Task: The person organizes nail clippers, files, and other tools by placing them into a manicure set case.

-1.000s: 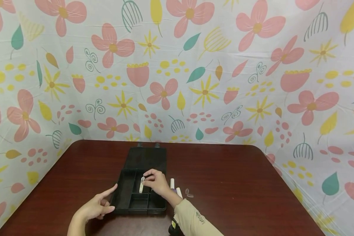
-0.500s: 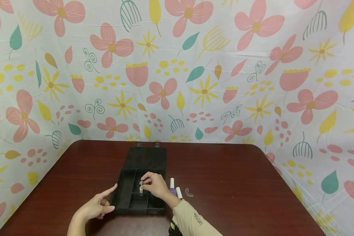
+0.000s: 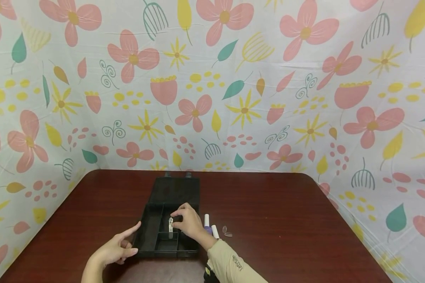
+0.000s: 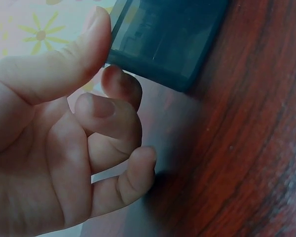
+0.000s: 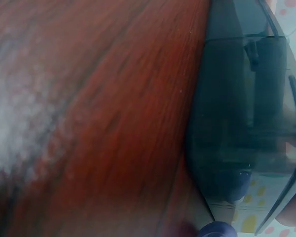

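An open black compartment box (image 3: pixel 148 232) lies on the table, its lid (image 3: pixel 175 188) folded back. My right hand (image 3: pixel 191 224) is over the middle of the box, pinching a slim silvery nail clipper (image 3: pixel 170 225) between thumb and fingertips. The clipper points lengthwise, above the divider near the small front compartment (image 3: pixel 166 244). My left hand (image 3: pixel 113 245) touches the box's left side with an extended index finger and the thumb at the front corner. In the left wrist view the other fingers (image 4: pixel 108 118) bend loosely beside the box corner (image 4: pixel 172 69). The right wrist view shows the box wall (image 5: pixel 227 113), not the clipper.
Just right of the box lie a purple bottle with a white cap (image 3: pixel 207 221) and a second white-capped piece (image 3: pixel 215 232). Small clear pieces (image 3: pixel 226 232) lie farther right. A dark object (image 3: pixel 209 275) shows under the right sleeve. Flowered cloth (image 3: pixel 212 98) hangs behind the table (image 3: pixel 287 220).
My right hand has shifted slightly, keeping its pinch on the nail clipper, which dipped toward the front and tilted before returning lengthwise. The left hand and the box have stayed in place.
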Tool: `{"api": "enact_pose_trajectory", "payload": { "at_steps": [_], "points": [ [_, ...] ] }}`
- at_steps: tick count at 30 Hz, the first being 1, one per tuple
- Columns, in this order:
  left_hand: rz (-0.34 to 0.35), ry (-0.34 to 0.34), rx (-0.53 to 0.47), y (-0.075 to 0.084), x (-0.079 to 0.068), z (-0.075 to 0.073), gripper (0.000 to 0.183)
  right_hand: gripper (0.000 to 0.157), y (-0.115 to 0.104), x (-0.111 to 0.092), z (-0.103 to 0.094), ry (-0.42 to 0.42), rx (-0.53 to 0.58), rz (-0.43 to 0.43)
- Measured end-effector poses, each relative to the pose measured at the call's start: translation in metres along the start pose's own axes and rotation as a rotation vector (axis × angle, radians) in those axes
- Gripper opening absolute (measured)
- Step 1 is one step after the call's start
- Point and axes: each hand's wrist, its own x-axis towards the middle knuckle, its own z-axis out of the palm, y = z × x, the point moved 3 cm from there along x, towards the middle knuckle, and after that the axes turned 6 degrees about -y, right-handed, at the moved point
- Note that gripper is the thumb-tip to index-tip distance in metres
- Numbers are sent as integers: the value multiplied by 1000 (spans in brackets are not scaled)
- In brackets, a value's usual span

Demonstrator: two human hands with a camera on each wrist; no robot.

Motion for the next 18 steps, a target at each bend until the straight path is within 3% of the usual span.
{"api": "enact_pose_trajectory", "payload": {
  "at_steps": [10,18],
  "points": [
    [4,5,16,-1,0,0,81,27,1,-1,1,4,46,1],
    [6,-3,17,-1,0,-1,81,26,4,-7,-11,41,130,-73]
  ]
}}
